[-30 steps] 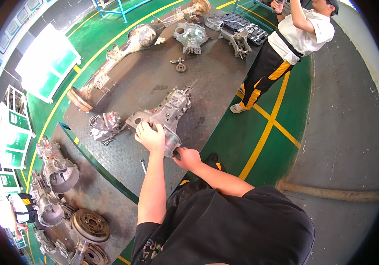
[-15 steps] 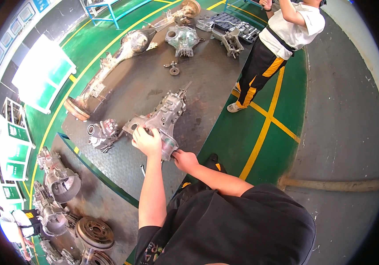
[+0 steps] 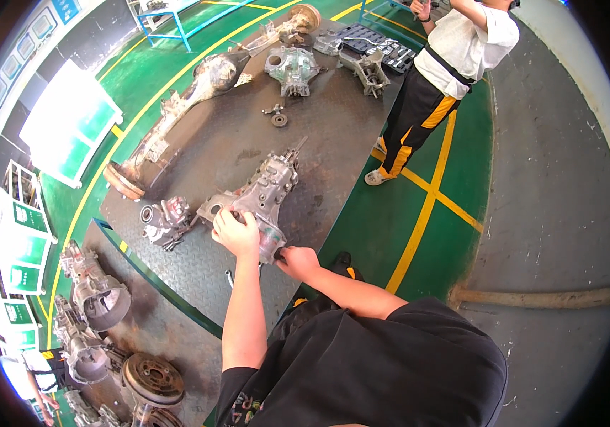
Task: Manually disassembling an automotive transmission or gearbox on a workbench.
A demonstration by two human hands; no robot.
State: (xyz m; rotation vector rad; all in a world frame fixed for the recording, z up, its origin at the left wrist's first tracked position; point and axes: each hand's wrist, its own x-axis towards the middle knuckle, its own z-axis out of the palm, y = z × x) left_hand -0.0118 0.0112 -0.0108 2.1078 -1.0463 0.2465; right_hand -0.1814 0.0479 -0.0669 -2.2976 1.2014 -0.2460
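A grey metal gearbox housing [image 3: 265, 193] lies on the steel-plate table, its narrow end with a protruding shaft pointing away from me. My left hand [image 3: 236, 232] grips the near left part of the housing, its fingers curled over the casting. At the near right rim of the wide end, my right hand [image 3: 298, 262] is closed on the edge; its fingertips are partly hidden. Left of the gearbox sits a smaller metal casting [image 3: 167, 220]. A thin metal tool [image 3: 229, 278] lies beside my left forearm, partly covered.
A long axle [image 3: 205, 78] runs along the far left edge. Castings [image 3: 293, 70] and an open tool case [image 3: 379, 47] lie at the far end. A person [image 3: 454, 64] stands right of the table. More gearboxes and a brake drum [image 3: 152, 377] rest at lower left.
Both hands keep nearly the same hold on the gearbox housing. The whole view has shifted slightly, and the person at the lower left has moved a little.
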